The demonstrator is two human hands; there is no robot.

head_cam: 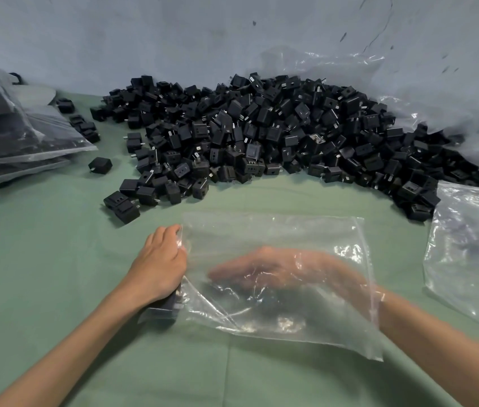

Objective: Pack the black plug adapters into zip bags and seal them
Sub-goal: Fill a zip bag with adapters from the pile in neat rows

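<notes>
Head view: green cloth (56, 259) covers the table. A big pile of black plug adapters (261, 136) sits at the back against the wall, well beyond both hands. It spills out of a crumpled clear plastic sheet (408, 92) at right. The adapters are small, boxy and matte black, with metal prongs and round socket holes showing.

The zip bag (305, 312) lies near centre, in front of the pile and apart from it. It is clear, glossy, wrinkled and mostly flat. Its left edge is lifted at the left hand, and its right edge is wrapped around the right forearm.

Packed bags (12, 136) full of dark contents are stacked far left. A stack of empty clear bags (473, 254) lies far right, just beside the zip bag.

The left hand (159, 265) is at the zip bag's left edge, with its fingers curled and pinching the film. The right hand (256, 267) is inside the zip bag, seen through the plastic and motion-blurred. Its fingers look stretched flat and together, pointing left. A dark smear lies under it; cannot tell if that is shadow or adapters.

A small cluster of adapters (160, 311) sits under the heel of the left hand, at the bag's lower-left corner. Cannot tell whether they are inside the film or outside it. One stray adapter (100, 164) lies alone between the packed bags and the pile.
</notes>
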